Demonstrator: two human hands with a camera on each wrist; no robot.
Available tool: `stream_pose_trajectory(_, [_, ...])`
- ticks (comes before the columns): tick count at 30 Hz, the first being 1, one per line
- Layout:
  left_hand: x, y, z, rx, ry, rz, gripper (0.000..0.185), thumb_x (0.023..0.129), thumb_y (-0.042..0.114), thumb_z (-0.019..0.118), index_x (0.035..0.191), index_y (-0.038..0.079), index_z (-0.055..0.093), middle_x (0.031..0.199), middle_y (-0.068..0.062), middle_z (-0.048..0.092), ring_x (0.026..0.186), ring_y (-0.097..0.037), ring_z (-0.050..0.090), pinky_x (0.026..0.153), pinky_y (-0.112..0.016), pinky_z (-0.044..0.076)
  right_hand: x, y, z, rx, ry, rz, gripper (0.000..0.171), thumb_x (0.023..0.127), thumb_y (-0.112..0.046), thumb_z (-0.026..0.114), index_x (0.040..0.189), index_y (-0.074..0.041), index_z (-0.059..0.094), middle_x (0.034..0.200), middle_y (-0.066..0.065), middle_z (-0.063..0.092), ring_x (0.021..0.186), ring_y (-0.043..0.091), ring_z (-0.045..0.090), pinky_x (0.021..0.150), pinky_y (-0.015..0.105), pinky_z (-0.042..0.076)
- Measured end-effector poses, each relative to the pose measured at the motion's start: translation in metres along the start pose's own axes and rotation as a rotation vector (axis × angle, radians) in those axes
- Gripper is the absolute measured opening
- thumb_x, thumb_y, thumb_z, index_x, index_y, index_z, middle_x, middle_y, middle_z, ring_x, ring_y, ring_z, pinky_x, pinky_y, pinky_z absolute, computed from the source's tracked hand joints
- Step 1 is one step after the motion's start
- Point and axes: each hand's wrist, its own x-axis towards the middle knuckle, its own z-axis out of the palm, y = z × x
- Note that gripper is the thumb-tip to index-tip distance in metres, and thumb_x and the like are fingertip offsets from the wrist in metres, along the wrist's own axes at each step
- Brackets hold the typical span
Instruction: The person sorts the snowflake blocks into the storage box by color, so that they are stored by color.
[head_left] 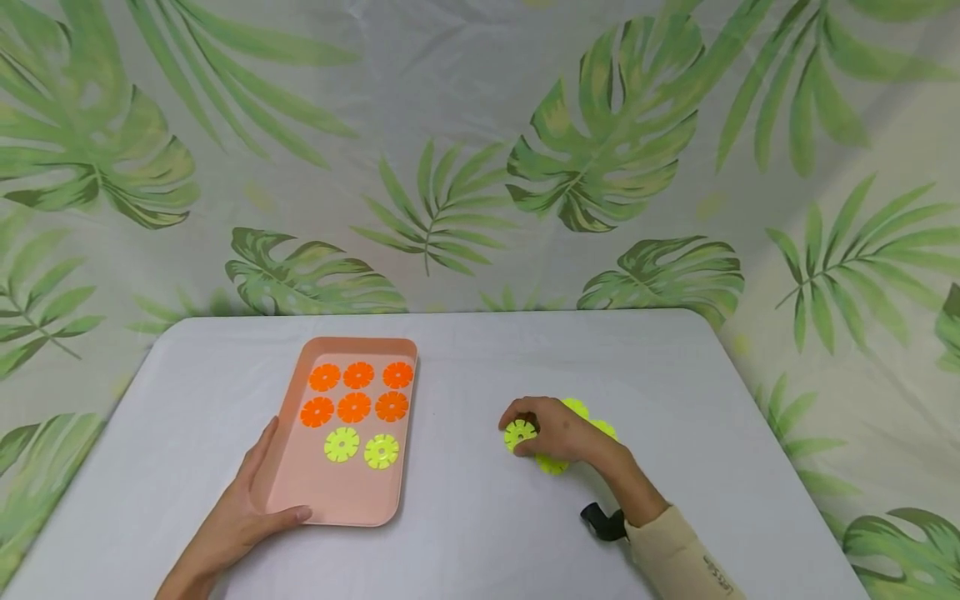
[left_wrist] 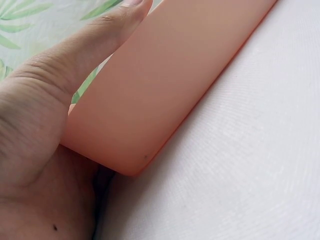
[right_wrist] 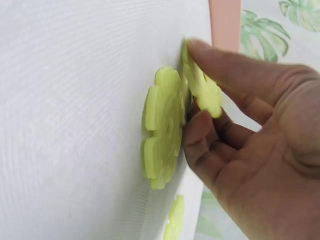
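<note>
At the tray's near left corner, my left hand (head_left: 238,510) holds the pink tray (head_left: 337,504), its thumb over the near rim and its fingers along the left side. In the left wrist view, the thumb (left_wrist: 80,55) lies along the rim above the tray's outer wall (left_wrist: 165,75). My right hand (head_left: 558,429) pinches a notched yellow-green plastic disc (head_left: 520,433) between thumb and fingertips. The right wrist view has this disc (right_wrist: 205,90) tilted, beside another yellow-green disc (right_wrist: 164,130) on the table. More such discs (head_left: 553,465) lie partly hidden under the right hand.
Inside the tray are two rows of three orange discs (head_left: 354,407) and, nearer me, two yellow-green discs (head_left: 342,445). The white-covered table (head_left: 465,533) meets a leaf-print cloth (head_left: 450,100) at its back edge. A black device (head_left: 603,523) sits at my right wrist.
</note>
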Motion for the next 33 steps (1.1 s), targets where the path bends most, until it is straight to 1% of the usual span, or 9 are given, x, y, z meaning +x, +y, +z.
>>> stream_pose_trajectory(2, [0.0, 0.0, 0.0, 0.001, 0.001, -0.002, 0.13, 0.08, 0.017, 0.089, 0.164, 0.051, -0.004, 0.176, -0.016, 0.003, 0.148, -0.041, 0.022, 0.112, -0.07, 0.022, 0.001, 0.001, -0.001, 0.003, 0.029, 0.018, 0.03, 0.088, -0.009, 0.082, 0.113, -0.021, 0.074, 0.116, -0.004, 0.07, 0.104, 0.016, 0.058, 0.091, 0.03, 0.049])
stream_pose_trajectory(8, [0.001, -0.001, 0.0, 0.022, 0.01, 0.007, 0.128, 0.08, 0.018, 0.089, 0.164, 0.05, -0.003, 0.176, -0.013, 0.006, 0.148, -0.032, 0.024, 0.114, -0.055, 0.025, 0.006, -0.001, -0.001, 0.03, 0.083, 0.029, 0.031, 0.091, -0.008, 0.078, 0.117, -0.022, 0.074, 0.122, 0.001, 0.071, 0.099, 0.017, 0.059, 0.09, 0.034, 0.05])
stream_pose_trajectory(13, [0.003, -0.001, 0.0, 0.032, 0.011, 0.007, 0.129, 0.08, 0.018, 0.089, 0.164, 0.051, -0.003, 0.176, -0.014, 0.007, 0.147, -0.038, 0.025, 0.112, -0.05, 0.027, 0.008, -0.003, 0.001, 0.093, 0.105, 0.018, 0.035, 0.09, -0.001, 0.075, 0.119, -0.022, 0.074, 0.116, 0.007, 0.068, 0.093, 0.017, 0.062, 0.084, 0.03, 0.054])
stream_pose_trajectory(16, [0.003, -0.001, 0.001, 0.023, 0.011, 0.006, 0.129, 0.08, 0.018, 0.089, 0.164, 0.051, -0.003, 0.176, -0.014, 0.006, 0.147, -0.039, 0.024, 0.115, -0.056, 0.025, 0.01, -0.005, 0.003, 0.125, 0.113, -0.006, 0.035, 0.091, 0.002, 0.074, 0.119, -0.018, 0.073, 0.112, 0.011, 0.065, 0.089, 0.017, 0.063, 0.076, 0.026, 0.055])
stream_pose_trajectory(19, [0.003, -0.001, 0.002, 0.01, 0.011, 0.008, 0.129, 0.08, 0.017, 0.089, 0.164, 0.051, -0.003, 0.176, -0.015, 0.005, 0.148, -0.04, 0.022, 0.113, -0.066, 0.023, 0.011, -0.005, 0.005, 0.091, 0.131, -0.03, 0.034, 0.091, 0.001, 0.075, 0.119, -0.017, 0.072, 0.111, 0.01, 0.065, 0.089, 0.015, 0.062, 0.077, 0.025, 0.054])
stream_pose_trajectory(23, [0.003, -0.001, 0.002, 0.024, 0.013, 0.005, 0.128, 0.08, 0.018, 0.089, 0.164, 0.051, -0.003, 0.176, -0.013, 0.007, 0.146, -0.037, 0.025, 0.112, -0.049, 0.026, 0.012, -0.005, 0.006, 0.016, 0.159, -0.041, 0.033, 0.091, -0.004, 0.077, 0.119, -0.021, 0.073, 0.105, 0.004, 0.066, 0.089, 0.014, 0.058, 0.079, 0.024, 0.051])
stream_pose_trajectory(26, [0.002, -0.002, 0.001, 0.029, 0.011, 0.007, 0.128, 0.081, 0.018, 0.089, 0.164, 0.051, -0.003, 0.176, -0.015, 0.006, 0.147, -0.039, 0.023, 0.114, -0.052, 0.025, 0.014, -0.004, 0.007, 0.009, 0.159, -0.046, 0.032, 0.092, -0.006, 0.078, 0.12, -0.02, 0.072, 0.102, 0.004, 0.065, 0.086, 0.014, 0.056, 0.077, 0.024, 0.05])
stream_pose_trajectory(30, [0.0, -0.002, 0.0, 0.028, 0.008, 0.002, 0.129, 0.08, 0.019, 0.089, 0.164, 0.05, -0.004, 0.176, -0.017, 0.004, 0.149, -0.043, 0.019, 0.113, -0.072, 0.021, 0.018, -0.003, 0.009, 0.026, 0.151, -0.055, 0.03, 0.092, -0.007, 0.077, 0.12, -0.019, 0.072, 0.101, 0.003, 0.065, 0.083, 0.012, 0.056, 0.075, 0.023, 0.05])
stream_pose_trajectory(33, [0.0, -0.001, 0.0, 0.031, 0.007, 0.004, 0.128, 0.081, 0.019, 0.089, 0.164, 0.05, -0.004, 0.176, -0.015, 0.005, 0.148, -0.041, 0.02, 0.113, -0.07, 0.022, 0.02, -0.004, 0.01, 0.049, 0.154, -0.054, 0.028, 0.093, -0.007, 0.077, 0.117, -0.02, 0.072, 0.101, 0.002, 0.065, 0.082, 0.012, 0.057, 0.074, 0.022, 0.051])
